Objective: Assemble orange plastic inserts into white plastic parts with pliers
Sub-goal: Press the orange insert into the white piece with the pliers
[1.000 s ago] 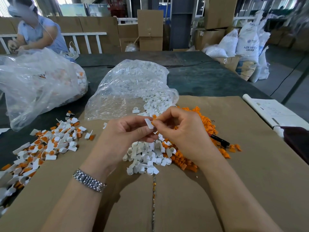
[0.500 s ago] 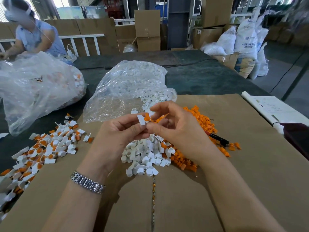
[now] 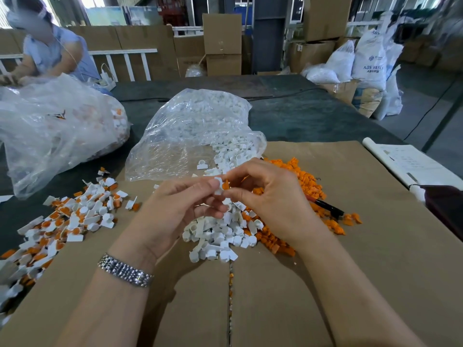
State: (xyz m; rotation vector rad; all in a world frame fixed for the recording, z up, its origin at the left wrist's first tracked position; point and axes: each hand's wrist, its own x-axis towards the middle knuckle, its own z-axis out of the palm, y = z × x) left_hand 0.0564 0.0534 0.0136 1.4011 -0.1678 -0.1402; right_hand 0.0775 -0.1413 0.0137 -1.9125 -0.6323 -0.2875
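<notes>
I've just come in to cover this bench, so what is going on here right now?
A person is fitting parts together by hand over a brown cardboard sheet. The left hand pinches a small white plastic part, and the right hand holds a small orange plastic insert against it. Loose white parts and orange inserts lie piled beneath the hands; joined pieces lie at the left. The black-handled tool lies untouched.

left hand (image 3: pixel 175 209) pinches white part (image 3: pixel 218 186) | right hand (image 3: pixel 270 196) pinches orange insert (image 3: pixel 225 185) | parts touching
</notes>
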